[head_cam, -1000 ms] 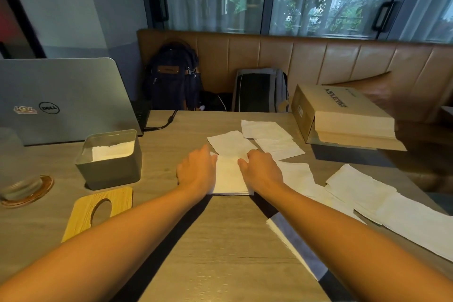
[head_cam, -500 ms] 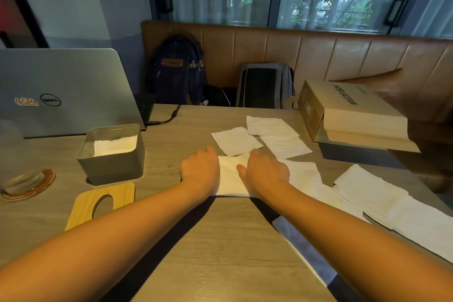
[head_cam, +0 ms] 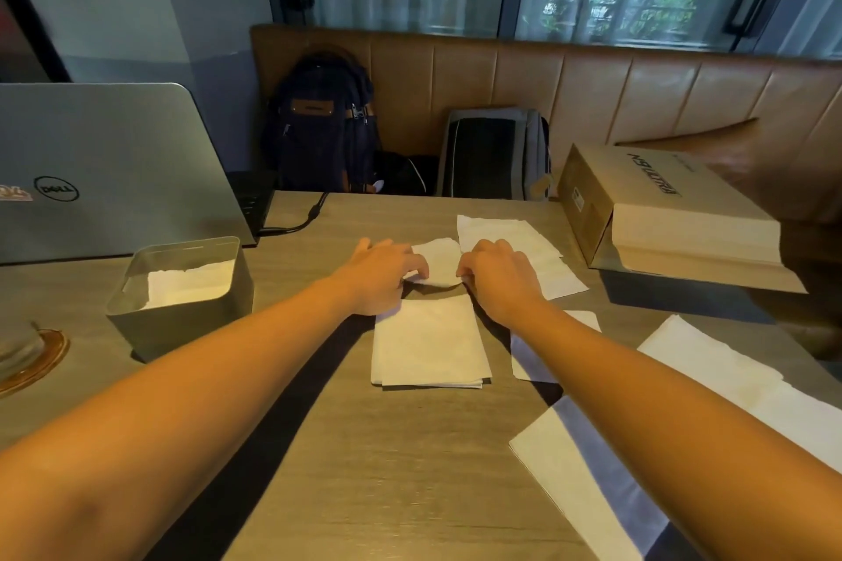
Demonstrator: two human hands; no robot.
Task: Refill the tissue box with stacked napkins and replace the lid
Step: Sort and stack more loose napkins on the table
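Both hands work at the far side of the table [head_cam: 410, 478]. The left hand [head_cam: 380, 276] and right hand [head_cam: 499, 278] flank one loose napkin [head_cam: 438, 261], fingers curled in and pinching its two sides. Its near edge bows up off the wood, likely so it can be drawn back and laid on the napkin stack [head_cam: 428, 342] just in front of the wrists. The stack sits squared at mid-table, near the body, probably so it can go over in one lift to the grey tissue box [head_cam: 182, 310]. The box stands open at left, well apart from the stack, with a low layer of napkins already inside. Its lid is not in view and may be behind the left forearm. More spread napkins [head_cam: 519, 251] lie touching the right hand, and an open carton of napkins [head_cam: 674, 219] sits beyond them, so supply is within reach. Against half a second ago, the hands have left the stack's sides and reached farther out to this single sheet, and the stack now lies uncovered. Box unmoved. Judged early-to-middle: gathering is not finished.
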